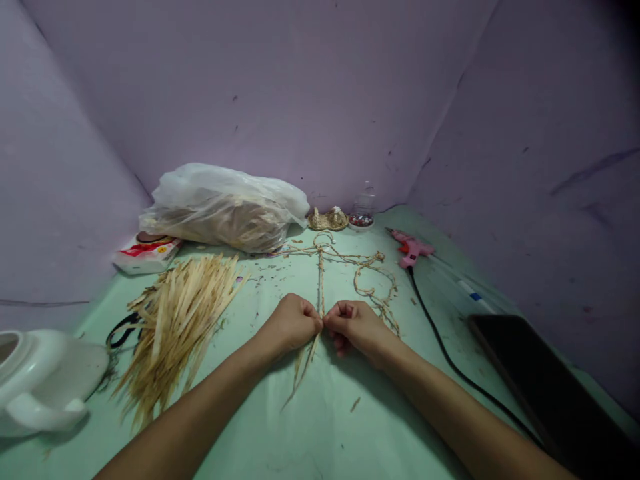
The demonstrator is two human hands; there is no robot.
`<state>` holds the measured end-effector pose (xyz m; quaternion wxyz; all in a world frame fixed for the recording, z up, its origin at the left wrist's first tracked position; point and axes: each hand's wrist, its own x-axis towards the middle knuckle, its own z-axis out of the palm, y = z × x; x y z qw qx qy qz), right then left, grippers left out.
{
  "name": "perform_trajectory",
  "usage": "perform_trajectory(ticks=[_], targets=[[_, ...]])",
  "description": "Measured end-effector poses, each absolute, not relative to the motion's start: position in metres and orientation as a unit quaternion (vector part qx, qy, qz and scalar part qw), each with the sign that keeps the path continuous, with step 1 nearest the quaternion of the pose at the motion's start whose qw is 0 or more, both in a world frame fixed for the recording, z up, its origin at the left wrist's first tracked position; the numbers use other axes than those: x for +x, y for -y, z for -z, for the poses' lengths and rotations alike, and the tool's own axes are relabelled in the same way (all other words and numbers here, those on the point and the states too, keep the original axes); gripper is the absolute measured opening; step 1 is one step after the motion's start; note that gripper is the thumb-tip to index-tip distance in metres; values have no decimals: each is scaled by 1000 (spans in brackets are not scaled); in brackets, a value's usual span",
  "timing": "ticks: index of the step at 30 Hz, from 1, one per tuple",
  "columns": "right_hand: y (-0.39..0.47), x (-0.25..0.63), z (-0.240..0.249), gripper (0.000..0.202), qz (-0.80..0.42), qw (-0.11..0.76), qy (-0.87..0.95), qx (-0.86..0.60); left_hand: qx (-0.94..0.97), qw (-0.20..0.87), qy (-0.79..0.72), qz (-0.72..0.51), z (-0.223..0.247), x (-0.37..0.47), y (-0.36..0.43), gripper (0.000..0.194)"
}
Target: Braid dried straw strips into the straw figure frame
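From here the L hand (293,323) pinches the low end of a thin braided cord (321,280), thumb on fingers; the R hand (355,327) pinches right next to it, tips nearly meeting, so exact grip btwn them is hard to see. Cord runs straight up the counter (280,433) to a knotted part; loose strands (303,367) hang below the L hand, knotted loops (375,290) lie beyond the R hand

Risks, I'd say: if either pinch slips, the plait may loosen; dry strands could split if pulled hard; loops could tangle or get dragged by the R hand. Black cable (435,320) of the pink glue gun (413,247) passes close to the R forearm, so an elbow swing might tug it; can't tell if the gun's hot. L forearm could scatter the heap of dry strips (175,327) w/ a wide move

Writing: red-and-white pack (150,259) by the plastic bag (225,207) has a yellow round mark, text too small to read. No legible brand on the glue gun or dark phone-like slab (540,387) either
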<state>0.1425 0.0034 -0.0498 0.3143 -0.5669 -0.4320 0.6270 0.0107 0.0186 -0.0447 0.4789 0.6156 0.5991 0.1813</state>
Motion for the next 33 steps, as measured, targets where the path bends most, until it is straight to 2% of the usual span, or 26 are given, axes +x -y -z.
perform_trajectory(ticks=[9, 14, 16, 21, 25, 28, 31, 33], targets=[[-3, 144, 49, 9, -652, 333, 422, -535, 634, 512, -551, -181, 42, -2, -25, 13], [-3, 144, 49, 9, -650, 326, 428, -537, 596, 537, -574, -162, 35, 0, -24, 8], [-3, 144, 49, 10, -650, 327, 425, -538, 602, 514, -591, -157, 31, 3, -19, 9], [0, 142, 48, 11, -642, 322, 432, -546, 669, 352, -631, -175, 26, 14, 4, 10], [1, 142, 48, 12, -631, 324, 444, -548, 692, 275, -638, -194, 29, 27, 28, 8], [1, 142, 49, 13, -631, 331, 439, -547, 718, 264, -623, -164, 26, 29, 32, 6], [1, 143, 48, 12, -633, 337, 440, -541, 729, 295, -605, -129, 14, 17, 19, 12], [0, 143, 47, 11, -638, 335, 439, -537, 704, 332, -605, -169, 6, 7, 5, 13]])
